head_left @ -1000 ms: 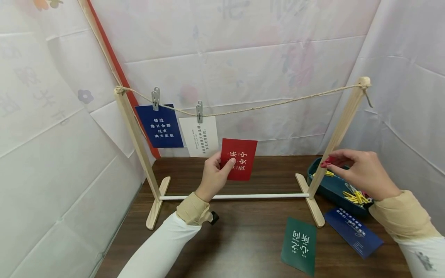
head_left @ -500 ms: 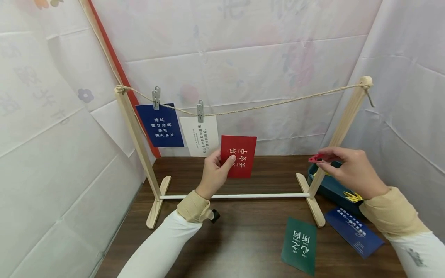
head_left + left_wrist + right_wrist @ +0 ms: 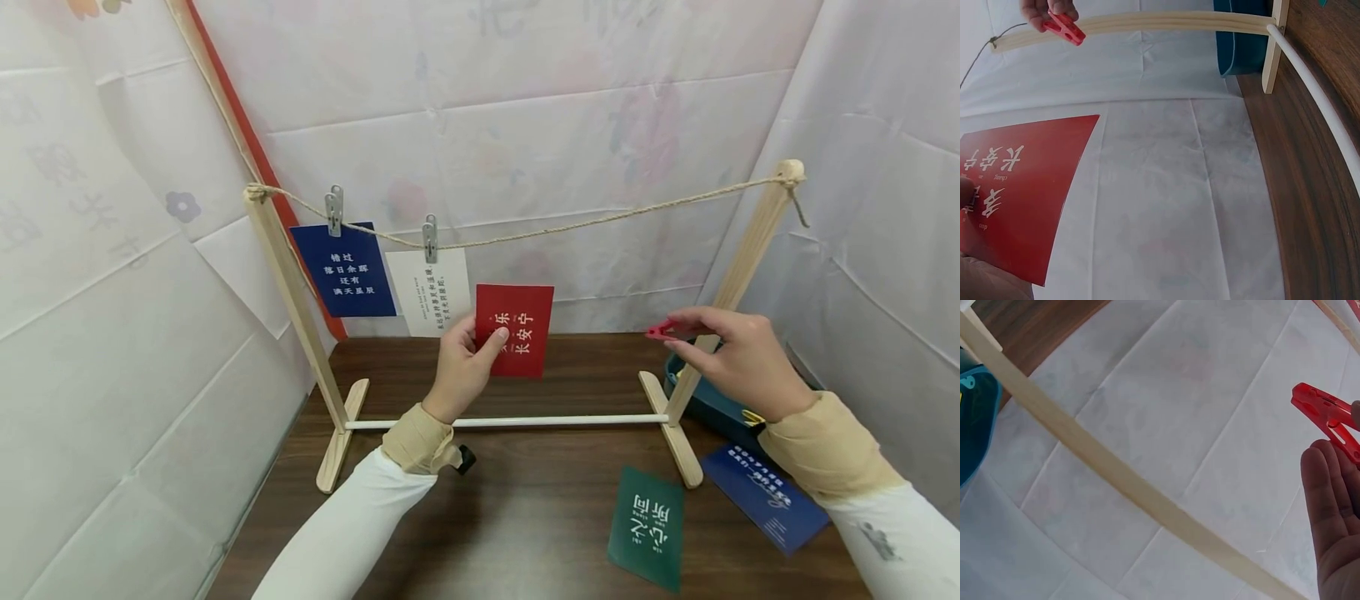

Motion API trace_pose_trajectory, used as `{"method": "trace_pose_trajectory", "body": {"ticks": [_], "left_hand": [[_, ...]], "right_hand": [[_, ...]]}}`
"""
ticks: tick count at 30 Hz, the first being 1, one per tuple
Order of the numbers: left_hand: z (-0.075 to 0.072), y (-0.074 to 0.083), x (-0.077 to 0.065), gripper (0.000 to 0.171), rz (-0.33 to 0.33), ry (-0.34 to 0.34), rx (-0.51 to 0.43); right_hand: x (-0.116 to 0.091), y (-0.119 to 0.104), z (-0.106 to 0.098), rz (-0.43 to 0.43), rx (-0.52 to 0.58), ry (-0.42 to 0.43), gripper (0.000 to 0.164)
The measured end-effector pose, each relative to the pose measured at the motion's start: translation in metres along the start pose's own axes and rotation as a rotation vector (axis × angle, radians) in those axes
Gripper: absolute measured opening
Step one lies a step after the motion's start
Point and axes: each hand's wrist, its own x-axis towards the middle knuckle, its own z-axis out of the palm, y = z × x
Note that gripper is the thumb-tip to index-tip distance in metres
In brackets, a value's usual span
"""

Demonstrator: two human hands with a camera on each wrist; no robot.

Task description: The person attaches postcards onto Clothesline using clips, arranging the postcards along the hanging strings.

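My left hand (image 3: 461, 367) pinches a red card (image 3: 527, 325) with white characters, thumb in front, below the twine line (image 3: 570, 229). The same card (image 3: 1035, 181) fills the lower left of the left wrist view. In front of the right post, my right hand (image 3: 731, 358) pinches a red clothespin (image 3: 661, 331) between thumb and fingers. The right wrist view shows this clothespin (image 3: 1322, 412) pointing away from the fingertips. A blue card (image 3: 345, 271) and a white card (image 3: 429, 292) hang from the twine by metal clips (image 3: 430, 239), left of the red card.
A teal tray (image 3: 720, 412) with yellow clothespins stands behind the right post (image 3: 738, 275), partly hidden by my right arm. A green card (image 3: 647, 529) and a dark blue card (image 3: 765, 497) lie on the wooden table (image 3: 525, 517). A white rod (image 3: 555, 422) joins the stand's feet.
My right hand has moved left and slightly up with the red clothespin, away from the tray. My left hand has raised the red card a little.
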Motion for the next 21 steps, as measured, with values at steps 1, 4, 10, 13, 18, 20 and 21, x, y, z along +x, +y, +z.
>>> {"method": "trace_pose_trajectory", "body": {"ticks": [1, 4, 10, 13, 18, 20, 21], "left_hand": [[0.0, -0.004, 0.001, 0.023, 0.001, 0.002, 0.0], [-0.002, -0.016, 0.004, 0.023, 0.002, 0.013, -0.001], [-0.001, -0.01, 0.006, 0.02, 0.032, 0.025, -0.015], [0.001, 0.003, 0.006, 0.019, 0.048, 0.021, -0.008], [0.002, 0.009, 0.006, 0.019, 0.049, 0.017, 0.003], [0.002, 0.009, 0.007, 0.019, 0.047, 0.017, 0.001], [0.002, 0.009, 0.008, 0.019, 0.047, 0.019, -0.002]], "right_hand": [[0.001, 0.0, 0.0, -0.006, 0.005, 0.002, 0.037], [0.005, -0.001, 0.001, -0.024, 0.017, 0.013, 0.037], [0.014, -0.006, 0.001, -0.053, 0.047, 0.024, 0.037], [0.019, -0.009, 0.002, -0.068, 0.064, 0.039, 0.038], [0.026, -0.014, 0.004, -0.075, 0.079, 0.076, 0.04], [0.029, -0.016, 0.005, -0.085, 0.085, 0.095, 0.04], [0.031, -0.017, 0.005, -0.094, 0.088, 0.105, 0.04]]}}
